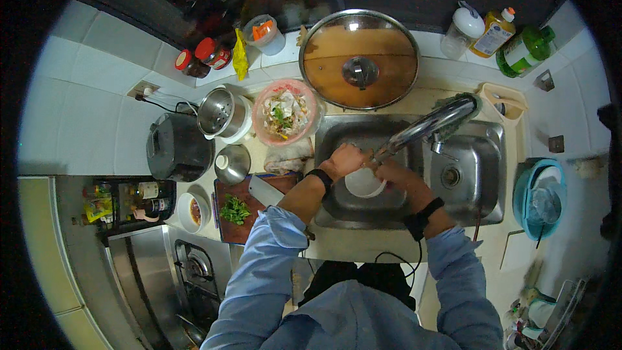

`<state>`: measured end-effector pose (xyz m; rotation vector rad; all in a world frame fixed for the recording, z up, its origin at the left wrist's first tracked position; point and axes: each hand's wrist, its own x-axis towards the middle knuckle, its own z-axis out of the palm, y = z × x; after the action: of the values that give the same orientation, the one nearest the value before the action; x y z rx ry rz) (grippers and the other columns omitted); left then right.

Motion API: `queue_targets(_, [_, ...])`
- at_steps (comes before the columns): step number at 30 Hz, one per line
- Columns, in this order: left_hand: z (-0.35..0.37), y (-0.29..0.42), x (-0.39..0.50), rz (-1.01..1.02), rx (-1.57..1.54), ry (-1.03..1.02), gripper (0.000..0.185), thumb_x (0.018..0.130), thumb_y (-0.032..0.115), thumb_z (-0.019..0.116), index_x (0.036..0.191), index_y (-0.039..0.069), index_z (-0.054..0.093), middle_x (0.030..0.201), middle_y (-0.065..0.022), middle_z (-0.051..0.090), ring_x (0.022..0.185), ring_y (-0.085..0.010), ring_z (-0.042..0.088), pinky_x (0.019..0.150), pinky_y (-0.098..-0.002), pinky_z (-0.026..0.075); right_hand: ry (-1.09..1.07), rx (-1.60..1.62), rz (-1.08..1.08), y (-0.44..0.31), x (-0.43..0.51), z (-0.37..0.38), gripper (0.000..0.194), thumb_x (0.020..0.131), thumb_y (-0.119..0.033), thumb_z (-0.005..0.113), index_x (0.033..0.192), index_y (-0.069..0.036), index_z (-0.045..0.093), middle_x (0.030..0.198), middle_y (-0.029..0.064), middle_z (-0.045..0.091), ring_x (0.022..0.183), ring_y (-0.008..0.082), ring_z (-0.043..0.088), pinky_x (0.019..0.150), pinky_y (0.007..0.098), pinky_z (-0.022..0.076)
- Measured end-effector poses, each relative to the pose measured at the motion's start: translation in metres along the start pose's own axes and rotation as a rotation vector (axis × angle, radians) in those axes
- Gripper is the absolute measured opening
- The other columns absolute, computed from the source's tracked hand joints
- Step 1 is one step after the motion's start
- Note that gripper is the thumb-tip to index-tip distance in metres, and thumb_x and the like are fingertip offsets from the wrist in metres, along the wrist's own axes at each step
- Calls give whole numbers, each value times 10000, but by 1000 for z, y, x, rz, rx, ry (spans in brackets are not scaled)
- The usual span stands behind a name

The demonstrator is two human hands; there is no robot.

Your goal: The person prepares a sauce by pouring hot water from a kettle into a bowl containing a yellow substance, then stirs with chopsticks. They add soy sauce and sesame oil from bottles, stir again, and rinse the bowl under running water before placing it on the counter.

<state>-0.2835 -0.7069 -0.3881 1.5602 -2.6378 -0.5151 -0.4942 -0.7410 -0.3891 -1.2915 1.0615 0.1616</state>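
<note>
Both of my hands are over the large basin of a stainless steel sink [335, 214], close together beneath the spout of a chrome faucet [427, 124]. A white bowl [365, 184] is just below them. My right hand [392, 174] is at the bowl's right rim and appears to grip it, though its fingertips are partly hidden. My left hand [346, 159] is bent over the bowl's far left edge. Its fingers meet the right hand under the spout, and I cannot tell whether anything is between them.
Left of the sink, a cleaver [265, 190] and green herbs [235, 209] lie on a cutting board [228, 236]. Behind stand a pink bowl of food scraps [260, 129] and a glass pan lid [335, 48]. A folded cloth [289, 156] borders the sink; a blue basin [520, 204] is right.
</note>
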Motion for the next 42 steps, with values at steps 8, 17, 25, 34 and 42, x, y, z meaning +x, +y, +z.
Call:
queue_targets(8, [17,16,-24,-633,-427,288,311,1001,316,664,957,17,737,831,-161,682,743,-312,668,673,-419,503,-403,1284,181,90,10,2,556,907,-344,619,1335,1,538,1160,201,634,923,306,685,693,365,634])
queue_targets(17, [1,83,-19,-550,-1121,909,383,1024,309,642,866,-37,680,824,-100,650,779,-229,622,750,-366,502,-459,1838,175,91,33,55,377,1049,-286,482,1240,32,553,994,168,658,755,211,661,632,316,617])
queue_targets(25, [20,68,15,-774,-1215,838,357,1081,330,530,993,5,649,868,-34,666,811,-138,591,750,-305,477,-319,1556,229,66,23,66,315,1050,-225,439,1184,34,558,867,132,664,599,176,625,533,295,596])
queue_targets(34, [-12,48,-17,-721,-976,731,258,1023,275,654,1036,19,676,865,-22,706,773,-103,615,680,-276,484,411,671,-166,17,-7,56,371,926,-76,490,1276,42,475,1015,201,674,756,304,733,516,358,617])
queue_targets(42, [-24,78,-11,-466,-297,653,387,845,166,752,1192,86,600,1065,-205,642,944,-410,659,732,-461,533,598,474,-167,-22,-14,56,503,930,-220,660,1289,47,430,1047,232,660,703,330,711,544,411,626])
